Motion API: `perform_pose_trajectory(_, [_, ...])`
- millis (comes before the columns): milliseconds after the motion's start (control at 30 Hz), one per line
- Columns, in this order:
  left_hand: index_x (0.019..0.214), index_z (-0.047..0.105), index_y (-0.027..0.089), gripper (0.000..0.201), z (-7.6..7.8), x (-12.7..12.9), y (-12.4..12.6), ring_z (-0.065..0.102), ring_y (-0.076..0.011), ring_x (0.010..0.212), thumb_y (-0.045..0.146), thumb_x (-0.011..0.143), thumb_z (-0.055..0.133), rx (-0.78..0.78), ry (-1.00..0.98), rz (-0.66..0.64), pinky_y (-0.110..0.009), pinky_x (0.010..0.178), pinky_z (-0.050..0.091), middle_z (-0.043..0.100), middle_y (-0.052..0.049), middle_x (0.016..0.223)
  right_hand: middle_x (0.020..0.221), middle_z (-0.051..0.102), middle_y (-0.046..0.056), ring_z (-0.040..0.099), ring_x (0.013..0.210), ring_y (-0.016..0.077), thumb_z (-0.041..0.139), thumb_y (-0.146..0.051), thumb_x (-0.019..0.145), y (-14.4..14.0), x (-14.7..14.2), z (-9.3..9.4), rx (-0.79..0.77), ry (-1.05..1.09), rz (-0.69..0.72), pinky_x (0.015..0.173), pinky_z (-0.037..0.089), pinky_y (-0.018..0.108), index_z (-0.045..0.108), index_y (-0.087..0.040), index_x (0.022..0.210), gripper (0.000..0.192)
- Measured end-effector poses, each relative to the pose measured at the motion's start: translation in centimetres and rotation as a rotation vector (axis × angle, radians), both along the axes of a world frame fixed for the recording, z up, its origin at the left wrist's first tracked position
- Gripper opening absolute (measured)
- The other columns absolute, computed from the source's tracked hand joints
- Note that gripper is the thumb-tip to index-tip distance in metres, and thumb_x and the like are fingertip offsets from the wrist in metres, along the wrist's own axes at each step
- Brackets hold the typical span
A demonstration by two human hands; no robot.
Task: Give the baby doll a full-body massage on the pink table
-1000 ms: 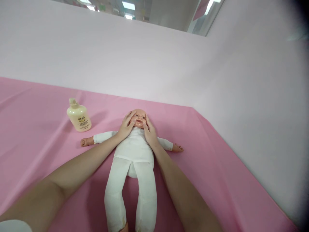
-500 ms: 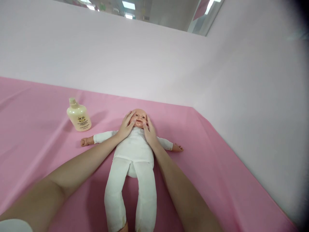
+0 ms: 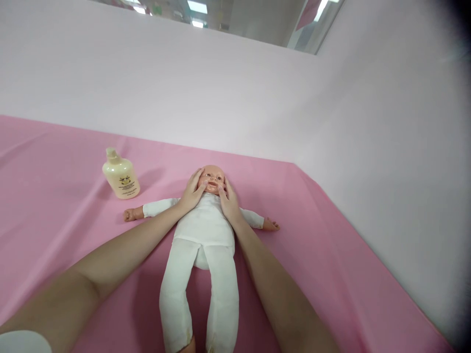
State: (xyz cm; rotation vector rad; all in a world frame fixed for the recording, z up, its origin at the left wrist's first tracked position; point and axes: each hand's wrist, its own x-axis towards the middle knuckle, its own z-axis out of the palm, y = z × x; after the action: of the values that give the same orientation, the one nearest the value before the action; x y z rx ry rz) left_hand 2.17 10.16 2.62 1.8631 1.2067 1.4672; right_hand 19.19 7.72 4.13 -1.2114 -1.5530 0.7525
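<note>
Both our hands rest flat and open on the doll (image 3: pixel 204 230): our left hand (image 3: pixel 191 193) and right hand (image 3: pixel 228 202) cup its cheeks, gripping nothing. It lies on its back mid-bench (image 3: pixel 331 255), on pink cloth. One cream bottle (image 3: pixel 120 175) stands upright well to its left, cap on; contents hidden. Its label is too small to read.

The doll (image 3: pixel 201 235) wears matt white cloth with a smooth, faintly glossy plastic head, lying on a matt pink sheet (image 3: pixel 331 255), while the cream bottle (image 3: pixel 120 174) at ten o'clock looks like smooth plastic.
</note>
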Motion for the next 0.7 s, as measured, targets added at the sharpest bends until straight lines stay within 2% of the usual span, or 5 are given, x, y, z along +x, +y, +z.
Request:
perform_pose_trajectory(333, [0.149, 0.044, 0.026, 0.057, 0.12, -0.02, -0.03, 0.033, -0.0246, 0.151, 0.056, 0.1, 0.04, 0.046, 0.021, -0.002, -0.049, 0.127, 0.023, 0.043, -0.011, 0.159, 0.162, 0.04, 0.005, 0.035, 0.151, 0.0228, 0.04, -0.067, 0.096, 0.06, 0.32, -0.06, 0.094, -0.024, 0.077, 0.126, 0.025, 0.045, 0.031, -0.026, 0.158, 0.075])
perform_pose_trajectory(700, [0.147, 0.048, 0.026, 0.056, 0.09, -0.04, 0.06, 0.034, -0.0242, 0.151, 0.057, 0.1, 0.04, 0.063, 0.032, 0.006, -0.049, 0.126, 0.024, 0.044, -0.011, 0.158, 0.16, 0.042, 0.006, 0.037, 0.15, 0.0217, 0.038, -0.064, 0.098, 0.44, 0.48, -0.33, 0.146, -0.03, 0.119, 0.126, 0.026, 0.043, 0.035, -0.025, 0.156, 0.07])
